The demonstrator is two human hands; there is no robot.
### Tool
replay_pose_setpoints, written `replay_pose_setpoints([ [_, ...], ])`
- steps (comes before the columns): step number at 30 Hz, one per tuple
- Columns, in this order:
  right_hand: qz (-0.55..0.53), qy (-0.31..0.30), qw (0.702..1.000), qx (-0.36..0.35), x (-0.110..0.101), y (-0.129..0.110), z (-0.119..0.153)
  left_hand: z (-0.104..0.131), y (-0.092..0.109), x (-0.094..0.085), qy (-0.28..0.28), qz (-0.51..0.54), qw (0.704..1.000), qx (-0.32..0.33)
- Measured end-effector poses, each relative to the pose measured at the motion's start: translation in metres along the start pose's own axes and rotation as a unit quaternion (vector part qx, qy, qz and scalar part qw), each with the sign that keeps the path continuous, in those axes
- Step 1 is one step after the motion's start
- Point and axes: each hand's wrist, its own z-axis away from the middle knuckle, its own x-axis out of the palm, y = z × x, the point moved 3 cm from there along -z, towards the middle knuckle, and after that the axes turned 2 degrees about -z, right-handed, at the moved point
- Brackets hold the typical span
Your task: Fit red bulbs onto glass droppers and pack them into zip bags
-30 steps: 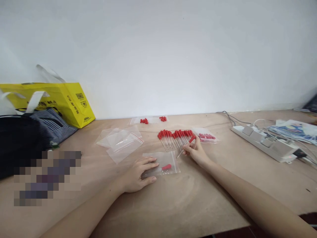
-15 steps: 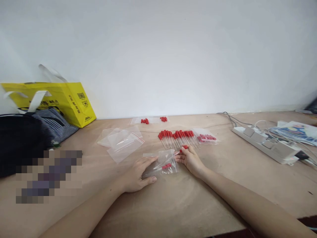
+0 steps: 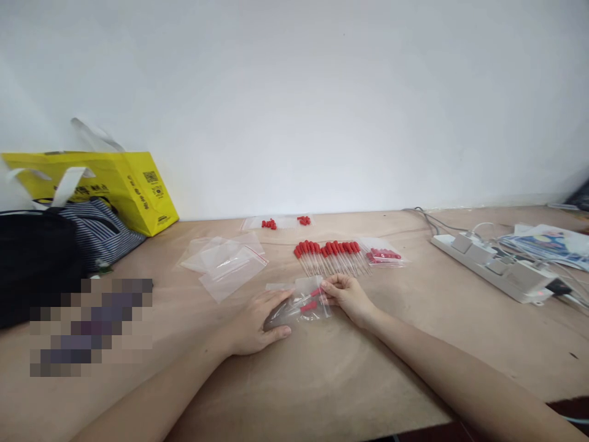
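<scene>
A clear zip bag [image 3: 281, 314] lies on the table with red-capped pieces inside it. My left hand [image 3: 260, 322] rests on its left side, fingers and thumb spread apart. At the bag's right end, my right hand [image 3: 347, 298] is closed, its fingertips pinching a red-capped tube [image 3: 315, 292] that reaches into the bag. Just beyond, a row of red-capped tubes [image 3: 326, 250] lies side by side. To their right sits a filled clear bag [image 3: 385, 256] with several red caps in it.
Flat clear bags [image 3: 230, 264] overlap at the left, and small red caps [image 3: 269, 224] lie on plastic near the wall. A yellow bag [image 3: 151, 190] and a black bag [image 3: 39, 264] stand far left. A power strip [image 3: 494, 270] with cords and printed sheets [image 3: 556, 245] are right.
My right hand has moved slightly left and toward me. The red-capped tube in its fingers has gone from the bag's opening to inside the bag. My left hand has barely moved.
</scene>
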Motion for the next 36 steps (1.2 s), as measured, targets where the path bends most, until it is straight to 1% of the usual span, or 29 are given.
replay_pose_setpoints([
  [6, 0.045, -0.087, 0.995, -0.004, 0.005, -0.004, 0.004, 0.001, 0.0, 0.001, 0.0, -0.002, 1.0, 0.005],
  [9, 0.049, -0.132, 0.99, 0.021, 0.006, -0.003, 0.006, 0.001, -0.001, 0.001, -0.005, -0.01, 1.0, 0.002],
  [11, 0.051, -0.143, 0.987, 0.045, 0.004, -0.003, 0.005, 0.001, -0.001, 0.001, -0.011, -0.018, 1.0, -0.004],
  [12, 0.06, -0.137, 0.987, 0.054, 0.002, -0.003, 0.003, 0.001, -0.001, 0.001, -0.016, -0.021, 1.0, -0.009],
  [14, 0.116, -0.102, 0.986, 0.054, -0.006, -0.007, -0.003, 0.001, 0.001, -0.001, -0.025, -0.025, 0.999, -0.015],
  [15, 0.167, -0.075, 0.982, 0.039, -0.01, -0.011, -0.008, 0.001, 0.002, -0.002, -0.028, -0.026, 0.999, -0.017],
  [16, 0.232, -0.041, 0.972, 0.012, -0.015, -0.017, -0.013, 0.001, 0.003, -0.003, -0.03, -0.028, 0.999, -0.02],
  [17, 0.299, -0.002, 0.954, -0.023, -0.02, -0.025, -0.019, 0.001, 0.004, -0.004, -0.031, -0.031, 0.999, -0.022],
  [19, 0.407, 0.071, 0.905, -0.098, -0.024, -0.041, -0.032, 0.0, 0.006, -0.005, -0.033, -0.037, 0.998, -0.03],
  [20, 0.435, 0.097, 0.887, -0.118, -0.024, -0.046, -0.039, 0.0, 0.006, -0.006, -0.036, -0.04, 0.998, -0.033],
  [21, 0.45, 0.111, 0.877, -0.126, -0.023, -0.05, -0.047, 0.0, 0.007, -0.006, -0.037, -0.042, 0.998, -0.036],
  [24, 0.478, 0.141, 0.858, -0.126, -0.011, -0.054, -0.07, 0.0, 0.008, -0.007, -0.034, -0.038, 0.998, -0.032],
  [28, 0.514, 0.178, 0.833, -0.1, 0.011, -0.047, -0.093, 0.0, 0.008, -0.007, -0.034, -0.033, 0.998, -0.031],
  [32, 0.535, 0.183, 0.821, -0.075, 0.024, -0.043, -0.103, 0.0, 0.005, -0.006, -0.037, -0.037, 0.998, -0.028],
  [36, 0.54, 0.18, 0.82, -0.064, 0.028, -0.043, -0.106, 0.001, 0.002, -0.003, -0.036, -0.031, 0.999, -0.022],
])
